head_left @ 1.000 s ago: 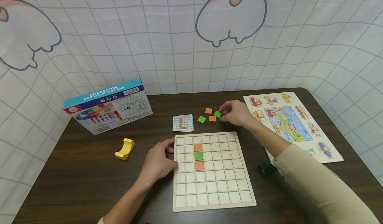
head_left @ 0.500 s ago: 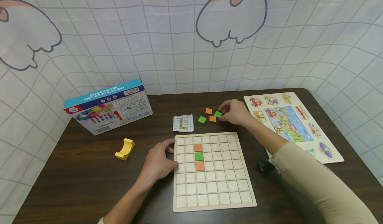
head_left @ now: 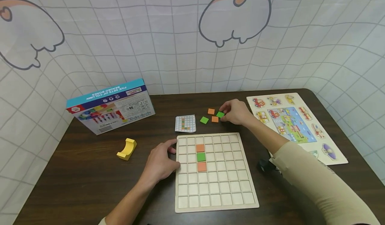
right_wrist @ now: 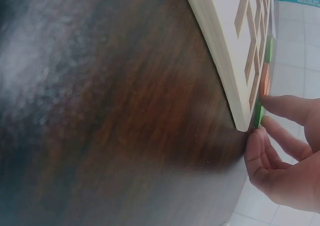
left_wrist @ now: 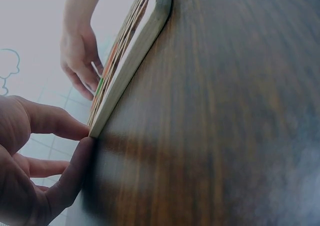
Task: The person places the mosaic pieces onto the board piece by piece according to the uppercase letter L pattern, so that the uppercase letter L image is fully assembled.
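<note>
Along the left edge of the grid board (head_left: 224,187), the left hand (head_left: 158,162) is resting its spread thumb and forefinger; beyond the far edge, the right hand (head_left: 236,112) is pinching a green tile (head_left: 220,114) near two orange tiles (head_left: 215,119).

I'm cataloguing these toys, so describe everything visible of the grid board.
The grid board looks like pale wood: a flat, roughly square slab with rounded corners and ridges dividing it into seven columns and seven rows of shallow cells. It lies flat on the dark table. Its third column from the left holds, from the far side, an orange tile, a green tile and another orange tile in rows two to four. The left hand touches its left edge.
</note>
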### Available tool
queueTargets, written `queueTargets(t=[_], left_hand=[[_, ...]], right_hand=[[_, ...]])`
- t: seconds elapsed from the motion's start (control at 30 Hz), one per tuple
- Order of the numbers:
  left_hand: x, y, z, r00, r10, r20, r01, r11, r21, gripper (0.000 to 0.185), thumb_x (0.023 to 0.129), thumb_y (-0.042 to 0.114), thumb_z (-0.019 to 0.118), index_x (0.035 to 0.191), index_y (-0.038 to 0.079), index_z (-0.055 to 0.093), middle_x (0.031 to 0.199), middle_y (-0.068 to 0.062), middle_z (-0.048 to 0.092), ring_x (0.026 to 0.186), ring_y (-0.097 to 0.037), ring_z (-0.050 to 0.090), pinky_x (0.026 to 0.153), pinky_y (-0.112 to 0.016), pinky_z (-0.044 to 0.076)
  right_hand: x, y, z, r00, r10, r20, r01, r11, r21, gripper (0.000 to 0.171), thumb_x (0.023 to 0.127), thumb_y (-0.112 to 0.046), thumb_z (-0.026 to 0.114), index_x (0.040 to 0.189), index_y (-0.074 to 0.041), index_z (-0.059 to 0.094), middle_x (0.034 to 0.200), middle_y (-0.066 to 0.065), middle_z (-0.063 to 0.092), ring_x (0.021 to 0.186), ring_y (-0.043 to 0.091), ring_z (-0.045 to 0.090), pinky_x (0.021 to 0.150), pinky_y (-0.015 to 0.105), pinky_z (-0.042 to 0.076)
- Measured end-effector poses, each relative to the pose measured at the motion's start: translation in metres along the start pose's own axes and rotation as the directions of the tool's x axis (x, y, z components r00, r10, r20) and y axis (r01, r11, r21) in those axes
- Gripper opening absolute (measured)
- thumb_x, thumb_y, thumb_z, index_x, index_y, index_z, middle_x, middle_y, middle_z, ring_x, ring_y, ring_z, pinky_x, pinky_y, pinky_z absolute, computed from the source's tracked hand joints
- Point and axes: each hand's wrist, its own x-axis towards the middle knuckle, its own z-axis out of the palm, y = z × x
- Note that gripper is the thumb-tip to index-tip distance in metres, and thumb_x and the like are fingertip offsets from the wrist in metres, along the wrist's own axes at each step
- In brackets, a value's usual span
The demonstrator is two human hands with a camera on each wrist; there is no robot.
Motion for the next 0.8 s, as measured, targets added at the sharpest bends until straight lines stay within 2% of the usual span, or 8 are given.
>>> queueTargets(t=[0.8], left_hand=[[0.0,-0.0014,0.0,1.0,0.006,0.005,-0.006,1.0,-0.003,0.079,0.07,0.0,0.082,0.145,0.011,0.061,0.106,-0.007,0.065,0.096,-0.028,0.055,0.078,-0.039,0.044]], right_hand=[[0.0011,-0.0026,0.0032,1.0,-0.021,-0.011,0.021,1.0,-0.021,0.028,0.085,-0.008,0.081,0.112,-0.001,0.076,0.098,0.01,0.071,0.097,0.029,0.063,0.089,0.045,0.051]])
